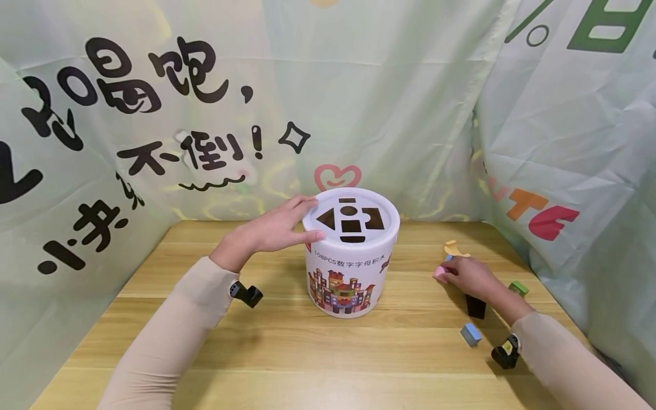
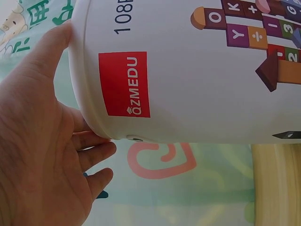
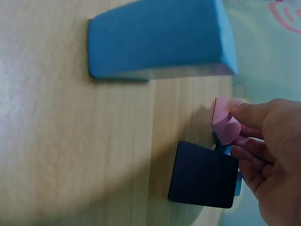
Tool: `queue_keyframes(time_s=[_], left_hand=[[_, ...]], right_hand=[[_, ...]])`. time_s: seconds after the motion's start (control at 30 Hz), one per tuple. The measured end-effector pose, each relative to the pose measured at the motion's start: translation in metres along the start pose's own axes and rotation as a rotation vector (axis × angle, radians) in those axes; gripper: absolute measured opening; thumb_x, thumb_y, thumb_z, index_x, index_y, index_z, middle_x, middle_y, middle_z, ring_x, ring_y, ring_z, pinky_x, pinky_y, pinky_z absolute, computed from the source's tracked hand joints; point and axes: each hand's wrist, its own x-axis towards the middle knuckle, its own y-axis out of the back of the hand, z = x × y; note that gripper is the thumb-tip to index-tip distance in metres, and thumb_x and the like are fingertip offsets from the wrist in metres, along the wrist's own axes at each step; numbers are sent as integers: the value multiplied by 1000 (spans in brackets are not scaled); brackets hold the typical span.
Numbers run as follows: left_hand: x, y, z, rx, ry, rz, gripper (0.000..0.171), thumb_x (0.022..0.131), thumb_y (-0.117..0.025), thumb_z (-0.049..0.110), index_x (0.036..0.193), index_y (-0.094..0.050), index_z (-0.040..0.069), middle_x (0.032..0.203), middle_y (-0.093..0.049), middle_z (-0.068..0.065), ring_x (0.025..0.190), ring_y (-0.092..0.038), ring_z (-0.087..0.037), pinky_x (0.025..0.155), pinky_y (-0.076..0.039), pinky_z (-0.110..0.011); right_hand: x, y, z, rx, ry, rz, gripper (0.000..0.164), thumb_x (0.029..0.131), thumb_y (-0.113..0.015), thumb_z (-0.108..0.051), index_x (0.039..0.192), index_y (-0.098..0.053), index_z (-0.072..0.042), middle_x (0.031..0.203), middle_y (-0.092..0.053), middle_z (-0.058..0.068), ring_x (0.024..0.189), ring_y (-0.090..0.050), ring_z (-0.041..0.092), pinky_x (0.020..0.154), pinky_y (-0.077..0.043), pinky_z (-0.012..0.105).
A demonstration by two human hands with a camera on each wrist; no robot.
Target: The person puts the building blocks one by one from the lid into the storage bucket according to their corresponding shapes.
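A white cylindrical bucket of building blocks (image 1: 344, 285) stands upright on the table, its lid (image 1: 379, 236) cut with shaped holes. My left hand (image 1: 271, 226) rests on the left side of the lid's rim, thumb toward the front and fingers toward the back. In the left wrist view the fingers (image 2: 96, 155) look relaxed against the rim. To the right, my right hand (image 1: 471, 278) pinches a small pink block (image 3: 225, 120) between thumb and fingers. A dark block (image 3: 204, 175) lies close by that hand, and blue pieces behind it are partly hidden.
A blue block (image 1: 470, 335) lies nearer the front, left of the right wrist. Beyond the right hand is a yellow-orange curved block (image 1: 455, 248); a green block (image 1: 519, 287) sits by the right forearm. Printed cloth (image 1: 410, 114) hangs behind and beside the wooden table (image 1: 287, 359).
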Motion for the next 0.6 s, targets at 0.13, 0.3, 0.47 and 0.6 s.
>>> queue_keyframes(time_s=[0.13, 0.3, 0.47, 0.6], left_hand=[[0, 0, 0, -1, 1, -1, 97, 86, -45, 77, 156, -25, 13, 158, -23, -5, 143, -25, -24, 112, -29, -48], [1, -1, 0, -1, 7, -11, 99, 85, -44, 78, 157, -23, 14, 159, -22, -5, 143, -26, -26, 112, -30, -50], [1, -1, 0, 1, 9, -8, 98, 85, -45, 78, 157, -24, 14, 159, -22, -5, 143, -25, -25, 112, -29, -48], [0, 0, 0, -2, 6, -4, 97, 86, -45, 77, 156, -24, 14, 159, -23, -5, 143, -24, -25, 112, -29, -48]], right_hand=[[-1, -2, -1, 15, -2, 12, 20, 89, -72, -20, 101, -71, -4, 85, -67, 4, 75, -62, 23, 66, -50, 44], [-5, -5, -1, 16, -2, 34, 24, 86, -76, -19, 103, -69, -3, 87, -67, 4, 77, -62, 23, 70, -51, 45], [-6, -5, -2, 44, 31, 61, 24, 85, -77, -17, 103, -70, -1, 89, -68, 6, 80, -63, 25, 71, -52, 46], [-6, 1, -5, 160, 20, 59, 26, 88, -74, -16, 107, -70, 1, 91, -69, 6, 81, -64, 23, 70, -53, 41]])
